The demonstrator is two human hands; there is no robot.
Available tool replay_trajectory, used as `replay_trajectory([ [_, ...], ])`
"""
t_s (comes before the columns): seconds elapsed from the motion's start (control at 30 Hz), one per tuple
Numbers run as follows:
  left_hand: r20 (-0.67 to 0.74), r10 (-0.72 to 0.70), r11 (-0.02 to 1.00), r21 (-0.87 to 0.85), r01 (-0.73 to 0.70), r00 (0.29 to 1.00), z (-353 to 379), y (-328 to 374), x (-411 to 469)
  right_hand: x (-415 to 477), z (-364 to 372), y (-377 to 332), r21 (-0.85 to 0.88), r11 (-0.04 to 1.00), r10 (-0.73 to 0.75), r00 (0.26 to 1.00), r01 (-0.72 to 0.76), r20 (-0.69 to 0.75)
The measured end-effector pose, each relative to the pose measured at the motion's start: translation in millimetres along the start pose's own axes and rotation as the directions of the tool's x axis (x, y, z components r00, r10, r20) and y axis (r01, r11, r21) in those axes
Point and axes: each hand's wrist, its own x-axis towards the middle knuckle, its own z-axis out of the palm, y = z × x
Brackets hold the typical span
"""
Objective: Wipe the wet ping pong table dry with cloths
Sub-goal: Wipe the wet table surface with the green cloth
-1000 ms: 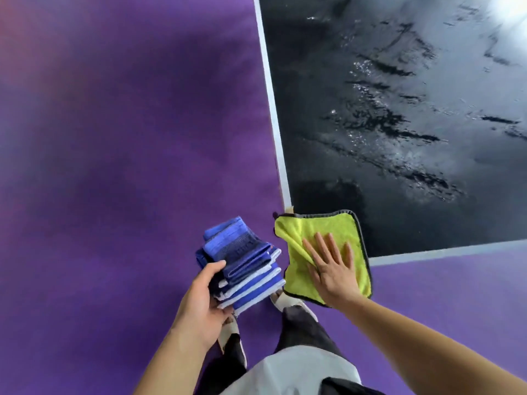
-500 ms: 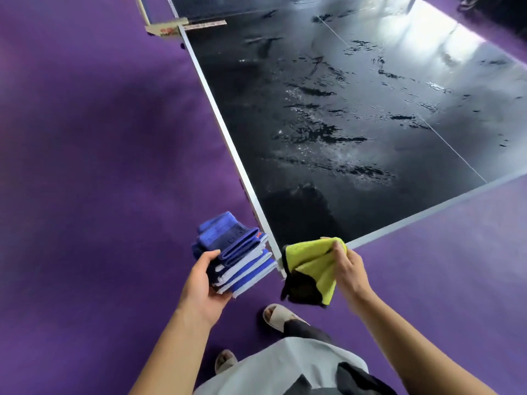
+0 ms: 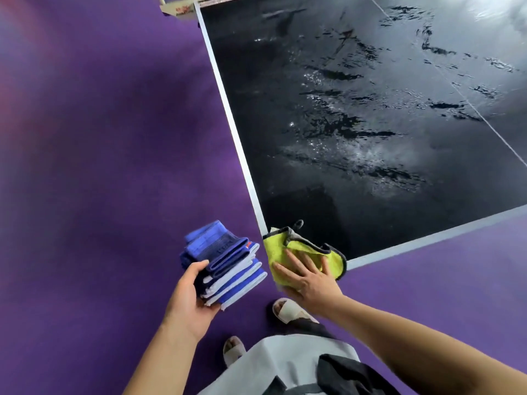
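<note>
At the near corner of the wet black surface (image 3: 370, 138) I see the yellow-green cloth (image 3: 281, 252) lying crumpled over the corner, its grey-edged side turned up toward the far end and its long axis running roughly along the near edge line. My right hand (image 3: 306, 279) lies flat on top of it, fingers straight and spread, pointing toward the far left, so the cloth sits under and just ahead of that grip. My left hand (image 3: 189, 297) curls round the near end of a stack of blue and white folded cloths (image 3: 225, 260), thumb on top, held off the surface just beside the corner; the stack's long axis points up and right, toward the white side line. Streaks and beads of water cover the surface beyond. Purple floor (image 3: 99, 166) lies all round, with two pale slippers (image 3: 286, 309) below.
</note>
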Motion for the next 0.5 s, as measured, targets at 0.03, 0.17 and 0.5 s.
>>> replay_trajectory([
  [0.03, -0.016, -0.001, 1.0, -0.005, 0.001, 1.0, 2, -2, 1, 11, 0, 4, -0.018, 0.999, -0.044, 0.998, 0.045, 0.036],
  [0.17, -0.091, -0.007, 0.999, -0.041, 0.003, 0.996, 10, -15, 3, 70, -28, 7, -0.03, 0.984, -0.172, 0.982, 0.175, 0.078],
  [0.5, -0.15, -0.016, 0.999, -0.036, 0.01, 0.989, 19, -40, 9, 147, -63, 22, 0.069, 0.995, 0.076, 0.988, -0.067, -0.135],
])
